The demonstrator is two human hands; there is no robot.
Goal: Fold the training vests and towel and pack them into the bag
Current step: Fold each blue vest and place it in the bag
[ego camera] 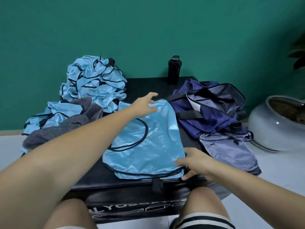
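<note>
Far left on the black counter (pixel 99 176): a crumpled vest heap (pixel 94 83), unfolded, piled toward the back corner. Just in front of it and touching it, the grey towel (pixel 66 124), bunched and draped toward the counter's left edge. Both well left of the hands, not yet folded.

Next, reaching in from the left: left hand (pixel 146 104), fingers spread and relaxed, gripping nothing, lying on or just over the far end of the flat vest (pixel 148 146). Cannot tell whether touching.

Centre: the flat vest, spread smooth on the counter, long axis running away from the body and leaning slightly right. More blue layers beneath its near edge.

At its near right corner: right hand (pixel 196 164), thumb on top, fingers curled underneath, pinching the corner layers.

Thus a hand at each end of the long axis, left far, right near. Probably mid-fold, calling either for the far end to be drawn toward the near one or for the stack to be lifted whole. No telling which.

Right of the vest: navy bag (pixel 212 111), unzipped, mouth gaping upward, just beside the vest's right edge and nearer the right hand. Only a short sideways carry to the right, probably best led by that hand.

Behind the bag, a black bottle (pixel 173 68). Far right, off the counter, a grey pot (pixel 277 124).
</note>
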